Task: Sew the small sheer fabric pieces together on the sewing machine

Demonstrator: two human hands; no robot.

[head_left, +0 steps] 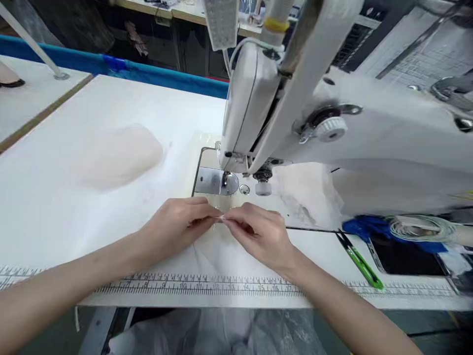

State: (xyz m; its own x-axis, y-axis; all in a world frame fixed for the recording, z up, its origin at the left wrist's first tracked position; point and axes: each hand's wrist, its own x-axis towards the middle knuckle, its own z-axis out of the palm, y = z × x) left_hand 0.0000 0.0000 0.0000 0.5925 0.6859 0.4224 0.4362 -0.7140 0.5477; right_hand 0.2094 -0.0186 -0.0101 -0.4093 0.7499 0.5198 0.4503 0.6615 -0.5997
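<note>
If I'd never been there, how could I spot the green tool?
Start at the white sewing machine, then drop to the ruler strip along the table's near edge. Right of the right hand, a slim tool lies slantwise, reaching onto that strip. Its green handle sets it apart from the dark device beside it.

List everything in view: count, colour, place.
sewing machine: one, white, centre to right
table: one, white, beneath the machine
loose fabric: one, pale, left of machine
crumpled cloth: one, pale, under machine arm
ruler: one, white, along front edge
snips: one, green, front right
phone: one, black, far right
cord coil: one, pale, behind phone
bunched cloth: one, blue, under coil
border: one, blue, table's back edge
material: one, whitish, front centre
left hand: one, bare, pinching material
right hand: one, bare, likewise
</note>
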